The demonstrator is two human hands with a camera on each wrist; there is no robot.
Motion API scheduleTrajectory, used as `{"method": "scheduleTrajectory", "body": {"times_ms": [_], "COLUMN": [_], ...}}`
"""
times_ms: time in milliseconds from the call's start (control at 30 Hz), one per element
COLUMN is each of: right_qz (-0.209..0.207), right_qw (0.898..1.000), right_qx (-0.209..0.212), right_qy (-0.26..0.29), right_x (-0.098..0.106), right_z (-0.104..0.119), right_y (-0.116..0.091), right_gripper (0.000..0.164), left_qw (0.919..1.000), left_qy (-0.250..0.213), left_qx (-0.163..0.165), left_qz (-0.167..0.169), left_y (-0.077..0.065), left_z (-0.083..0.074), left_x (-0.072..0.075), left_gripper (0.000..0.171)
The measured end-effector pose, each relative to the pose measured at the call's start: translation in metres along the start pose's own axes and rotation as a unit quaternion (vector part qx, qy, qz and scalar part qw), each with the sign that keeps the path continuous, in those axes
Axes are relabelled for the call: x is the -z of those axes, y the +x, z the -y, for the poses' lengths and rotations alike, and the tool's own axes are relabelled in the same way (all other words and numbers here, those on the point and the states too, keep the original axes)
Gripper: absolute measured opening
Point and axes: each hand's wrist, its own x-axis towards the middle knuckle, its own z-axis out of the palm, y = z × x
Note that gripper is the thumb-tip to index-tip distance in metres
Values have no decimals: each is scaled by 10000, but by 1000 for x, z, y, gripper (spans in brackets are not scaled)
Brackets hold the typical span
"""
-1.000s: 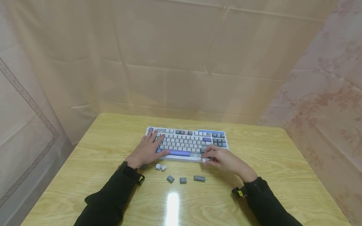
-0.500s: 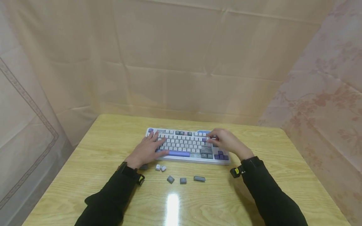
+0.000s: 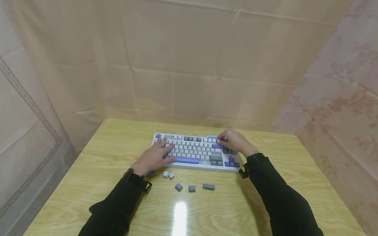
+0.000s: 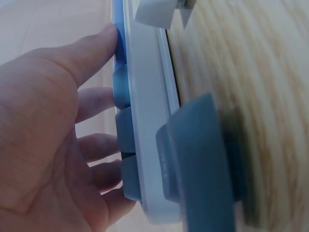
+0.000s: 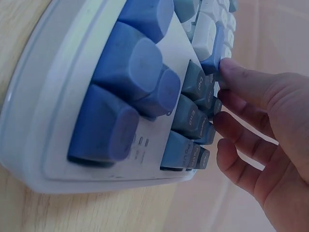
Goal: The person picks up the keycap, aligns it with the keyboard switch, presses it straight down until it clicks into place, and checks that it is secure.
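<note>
A white-framed keyboard (image 3: 192, 166) with white, grey and purple keys lies on the table. My left hand (image 3: 153, 159) rests on its left end, fingers spread. In the left wrist view, the left thumb touches the purple space bar (image 4: 119, 38), and the other fingers lie past the grey keys (image 4: 126, 130). Over the keyboard's upper right, my right hand (image 3: 236, 142) pinches a small grey keycap (image 3: 218, 141) between thumb and forefinger. The right wrist view shows the right thumb and fingers beside the navigation keys (image 5: 190, 121); the fingertips partly hide the keycap.
Loose keycaps lie in front of the keyboard: a long grey one (image 3: 208, 186), two small grey ones (image 3: 178, 187), two white ones (image 3: 165, 174), and a grey one (image 3: 150, 174) near the left wrist. Cloth (image 3: 189, 65) hangs behind the wooden table (image 3: 265, 196).
My right hand has moved from the keyboard's lower right front edge up to its upper right, uncovering the purple arrow keys. The left hand has stayed in place.
</note>
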Motion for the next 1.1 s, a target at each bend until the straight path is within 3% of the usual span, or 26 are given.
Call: {"method": "scheduleTrajectory", "body": {"times_ms": [367,633,1100], "right_qz": [46,-210,-158], "right_qw": [9980,9987,9976], "right_qx": [-622,-467,-669], "right_qy": [55,-27,-75], "right_x": [-3,-8,-10], "right_z": [2,2,8], "right_y": [4,8,14], "right_gripper": [22,19,13], "left_qw": [10000,9999,9999], "left_qy": [-4,-106,-125], "left_qx": [-40,-31,-44], "left_qz": [28,9,-13], "left_y": [-2,-5,-8], "left_z": [0,0,3], "left_x": [-1,3,4], "left_gripper": [69,70,70]}}
